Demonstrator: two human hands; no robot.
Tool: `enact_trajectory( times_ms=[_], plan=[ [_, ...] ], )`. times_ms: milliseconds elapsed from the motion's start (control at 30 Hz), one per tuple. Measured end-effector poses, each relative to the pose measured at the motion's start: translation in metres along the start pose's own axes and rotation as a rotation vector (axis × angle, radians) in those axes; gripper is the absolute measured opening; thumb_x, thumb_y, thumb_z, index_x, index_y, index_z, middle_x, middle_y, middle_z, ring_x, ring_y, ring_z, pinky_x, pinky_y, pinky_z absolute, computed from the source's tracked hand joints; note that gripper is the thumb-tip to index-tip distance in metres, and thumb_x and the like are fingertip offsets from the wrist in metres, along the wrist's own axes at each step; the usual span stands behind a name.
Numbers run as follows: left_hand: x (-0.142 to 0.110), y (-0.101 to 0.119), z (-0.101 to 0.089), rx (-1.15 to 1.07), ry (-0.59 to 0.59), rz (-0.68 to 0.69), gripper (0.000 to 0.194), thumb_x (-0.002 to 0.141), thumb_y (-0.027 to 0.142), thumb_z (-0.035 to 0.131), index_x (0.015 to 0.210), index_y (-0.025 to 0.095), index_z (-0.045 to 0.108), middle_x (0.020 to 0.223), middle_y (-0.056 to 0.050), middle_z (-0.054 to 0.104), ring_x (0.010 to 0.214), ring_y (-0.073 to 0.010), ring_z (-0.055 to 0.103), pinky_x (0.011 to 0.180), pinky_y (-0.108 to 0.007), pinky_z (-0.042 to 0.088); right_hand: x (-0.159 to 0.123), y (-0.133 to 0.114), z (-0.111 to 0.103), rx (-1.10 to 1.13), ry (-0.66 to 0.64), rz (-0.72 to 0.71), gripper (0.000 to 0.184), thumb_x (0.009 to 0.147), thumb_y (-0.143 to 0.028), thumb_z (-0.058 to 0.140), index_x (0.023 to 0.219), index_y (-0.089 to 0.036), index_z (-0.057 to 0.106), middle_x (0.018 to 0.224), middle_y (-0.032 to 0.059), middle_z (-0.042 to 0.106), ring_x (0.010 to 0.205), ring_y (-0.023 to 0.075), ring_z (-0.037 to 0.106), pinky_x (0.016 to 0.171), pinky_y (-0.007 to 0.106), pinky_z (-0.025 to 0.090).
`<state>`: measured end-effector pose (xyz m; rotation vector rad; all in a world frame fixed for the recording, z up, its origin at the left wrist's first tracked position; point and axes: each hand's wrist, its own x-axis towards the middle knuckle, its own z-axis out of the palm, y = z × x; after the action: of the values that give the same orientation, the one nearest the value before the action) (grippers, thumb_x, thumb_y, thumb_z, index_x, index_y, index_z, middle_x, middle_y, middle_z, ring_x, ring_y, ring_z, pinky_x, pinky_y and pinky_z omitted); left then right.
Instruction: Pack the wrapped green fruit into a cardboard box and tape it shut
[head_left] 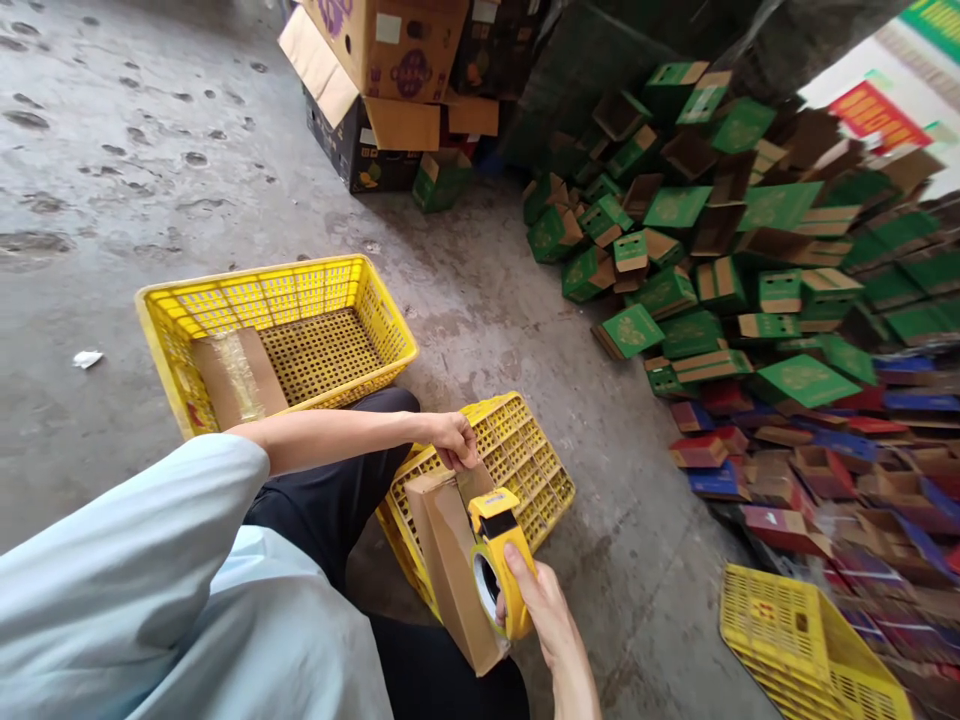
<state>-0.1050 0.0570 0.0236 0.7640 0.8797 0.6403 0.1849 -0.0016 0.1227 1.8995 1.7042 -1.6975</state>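
My right hand [544, 600] is wrapped around a yellow tape dispenser [504, 535] with a roll of tape in it. The dispenser is held against the top of a brown cardboard box [454, 570], which stands tilted on an upturned yellow plastic crate [529, 450] in front of my legs. At the box's far end my left hand [452, 440] is closed in a pinch, close to a brown strip or flap [474, 482]. What its fingers grip is hidden.
To the left stands a yellow basket [390, 315] with a taped cardboard box [244, 375] inside. Larger cartons [394, 130] are stacked ahead. Green boxes [690, 290] and red and blue boxes [825, 480] pile up on the right, near another yellow crate [787, 630].
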Motion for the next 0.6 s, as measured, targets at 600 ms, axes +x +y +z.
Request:
enact_trajectory(
  times_ms=[600],
  plan=[
    [-0.021, -0.007, -0.06, -0.041, 0.198, 0.047, 0.028, 0.061, 0.022, 0.095, 0.075, 0.013, 0.072, 0.062, 0.002, 0.07, 0.061, -0.0114, 0.069, 0.066, -0.021, 0.056, -0.005, -0.002, 0.002, -0.011, 0.039, -0.014, 0.072, 0.068, -0.092, 0.063, 0.061, -0.021, 0.058, 0.043, 0.0051, 0.061, 0.04, 0.0179, 0.055, 0.044, 0.028, 0.043]
  ],
)
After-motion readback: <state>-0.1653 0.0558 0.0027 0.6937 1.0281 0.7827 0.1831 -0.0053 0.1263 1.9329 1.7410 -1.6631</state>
